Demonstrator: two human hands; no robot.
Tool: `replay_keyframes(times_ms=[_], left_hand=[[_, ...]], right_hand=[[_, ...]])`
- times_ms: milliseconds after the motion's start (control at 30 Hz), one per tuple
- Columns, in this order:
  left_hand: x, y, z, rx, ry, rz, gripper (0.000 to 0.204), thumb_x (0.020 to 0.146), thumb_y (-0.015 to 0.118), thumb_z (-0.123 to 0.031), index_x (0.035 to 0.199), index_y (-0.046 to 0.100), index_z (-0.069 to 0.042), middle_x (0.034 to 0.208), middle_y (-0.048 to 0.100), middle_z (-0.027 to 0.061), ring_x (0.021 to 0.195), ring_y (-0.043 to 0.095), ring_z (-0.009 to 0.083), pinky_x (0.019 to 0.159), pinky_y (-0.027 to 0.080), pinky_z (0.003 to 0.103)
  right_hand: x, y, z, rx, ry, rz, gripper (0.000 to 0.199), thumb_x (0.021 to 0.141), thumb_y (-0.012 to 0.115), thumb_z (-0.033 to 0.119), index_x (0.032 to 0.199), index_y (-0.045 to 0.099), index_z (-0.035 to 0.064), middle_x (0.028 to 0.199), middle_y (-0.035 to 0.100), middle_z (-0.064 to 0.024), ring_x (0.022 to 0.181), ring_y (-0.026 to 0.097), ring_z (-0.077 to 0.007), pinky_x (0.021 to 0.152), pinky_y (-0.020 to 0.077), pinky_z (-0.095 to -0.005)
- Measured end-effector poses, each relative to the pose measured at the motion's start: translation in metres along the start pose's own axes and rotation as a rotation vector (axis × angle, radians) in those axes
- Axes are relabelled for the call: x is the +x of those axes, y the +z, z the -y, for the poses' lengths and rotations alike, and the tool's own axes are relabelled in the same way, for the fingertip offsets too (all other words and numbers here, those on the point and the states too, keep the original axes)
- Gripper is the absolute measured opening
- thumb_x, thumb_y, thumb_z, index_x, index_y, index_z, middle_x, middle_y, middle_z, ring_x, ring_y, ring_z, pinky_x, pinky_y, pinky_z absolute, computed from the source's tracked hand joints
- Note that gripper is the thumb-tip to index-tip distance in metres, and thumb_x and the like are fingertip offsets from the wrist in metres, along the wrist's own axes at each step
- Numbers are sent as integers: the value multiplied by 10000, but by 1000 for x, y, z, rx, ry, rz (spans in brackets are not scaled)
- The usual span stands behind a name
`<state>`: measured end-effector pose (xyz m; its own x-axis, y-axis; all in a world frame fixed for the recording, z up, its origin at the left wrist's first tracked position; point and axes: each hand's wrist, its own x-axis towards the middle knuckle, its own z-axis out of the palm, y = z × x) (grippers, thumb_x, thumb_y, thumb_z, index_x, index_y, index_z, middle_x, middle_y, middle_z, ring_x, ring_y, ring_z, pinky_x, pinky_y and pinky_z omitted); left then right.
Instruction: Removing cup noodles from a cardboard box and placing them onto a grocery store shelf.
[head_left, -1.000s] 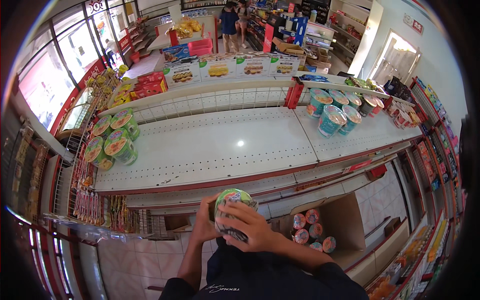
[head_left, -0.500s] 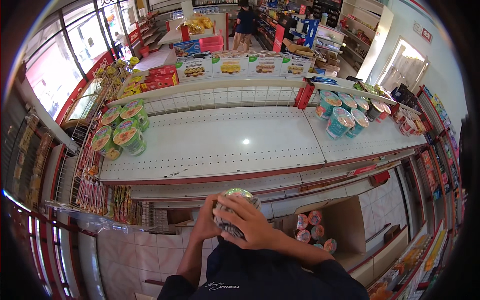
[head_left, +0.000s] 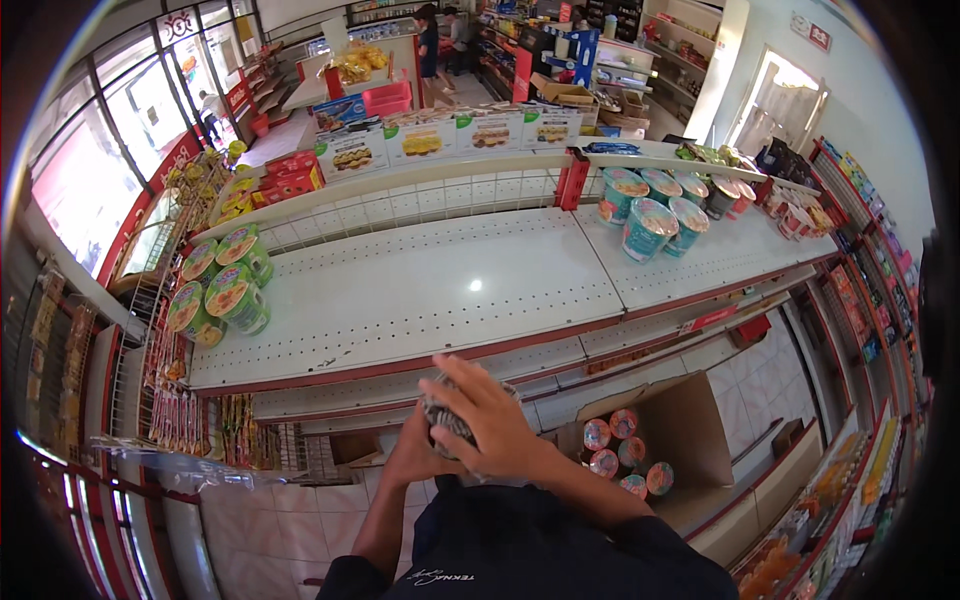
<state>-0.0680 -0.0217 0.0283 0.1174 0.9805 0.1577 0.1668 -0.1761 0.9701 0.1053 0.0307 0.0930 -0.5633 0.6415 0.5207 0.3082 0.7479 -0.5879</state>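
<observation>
Low in front of my chest, just before the shelf's front edge, my two hands are closed around one bundle. My left hand (head_left: 412, 452) grips it from the left and below. Over its top and right side lies my right hand (head_left: 495, 425), pressing a grey patterned cloth (head_left: 448, 420) against it. The cup inside is almost wholly covered by cloth and fingers; its green lid showed a moment ago. Green instant noodle cups (head_left: 238, 296) stand grouped at the left end of the white perforated shelf (head_left: 420, 290). Teal cups (head_left: 650, 230) stand farther right on it.
An open cardboard box (head_left: 690, 430) on the floor at right holds several orange-lidded cups (head_left: 603, 463). Hanging packets (head_left: 190, 415) line the shelf's left end. Boxed goods (head_left: 420, 142) stand behind the wire back. A person (head_left: 428, 50) stands in the far aisle.
My view has shifted, so the shelf and cups appear farther left. My right hand has moved over the bundle's top with the cloth, covering the green lid that showed before.
</observation>
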Motion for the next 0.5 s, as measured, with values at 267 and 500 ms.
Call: replay_keyframes(times_ms=[267, 500], left_hand=[[3, 3, 6, -124, 44, -30, 1046, 535, 973, -94, 1413, 407, -47, 1349, 539, 113, 1287, 517, 223, 1080, 433, 406], [8, 10, 19, -356, 46, 50, 1073, 515, 1012, -187, 1418, 450, -41, 1345, 556, 112, 1260, 538, 211, 1072, 433, 373]], right_hand=[[-38, -24, -40, 160, -137, 218, 590, 931, 645, 293, 1481, 484, 155, 1590, 364, -161, 1481, 324, -396, 1208, 240, -562], [-23, -18, -8, 109, 54, 1, 492, 901, 653, 208, 1372, 577, 87, 1462, 511, -179, 1371, 475, -388, 1135, 378, -509]])
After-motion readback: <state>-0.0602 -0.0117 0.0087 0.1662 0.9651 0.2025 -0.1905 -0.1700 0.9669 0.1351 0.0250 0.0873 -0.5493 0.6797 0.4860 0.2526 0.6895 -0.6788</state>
